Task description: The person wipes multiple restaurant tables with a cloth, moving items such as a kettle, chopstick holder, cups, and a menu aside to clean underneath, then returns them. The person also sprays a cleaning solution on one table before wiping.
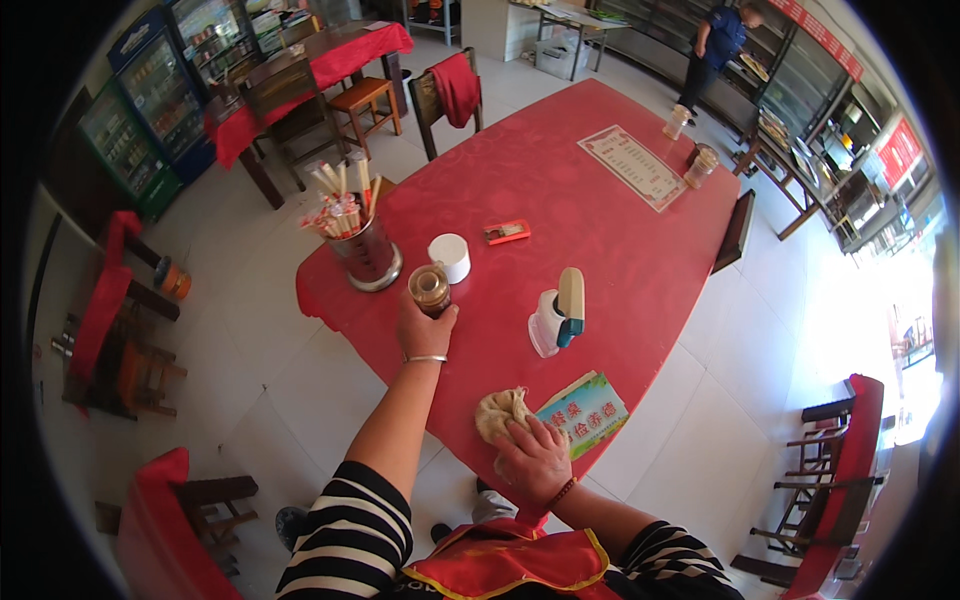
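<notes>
My left hand [424, 334] is wrapped around a small brown jar [431, 285] at the left side of the red-covered table [490, 350]. A round white container [449, 257] stands just beyond the jar. Beside it is a metal holder [368, 258] full of paper-wrapped chopsticks [342, 205]. On the near edge, my right hand [536, 462] presses on a crumpled beige cloth [500, 413], its fingers closed over it. A blue-green printed card [592, 412] lies against that hand's right side. Farther in stands a white bottle with a beige and teal top [552, 318].
A small red box [507, 232] lies mid-table. Toward the far right are a printed sheet [632, 166] and glass jars [701, 168]. A chair [446, 100] touches the far left side. Another person [715, 50] stands by shelves at the back. More red-covered tables [165, 530] surround me.
</notes>
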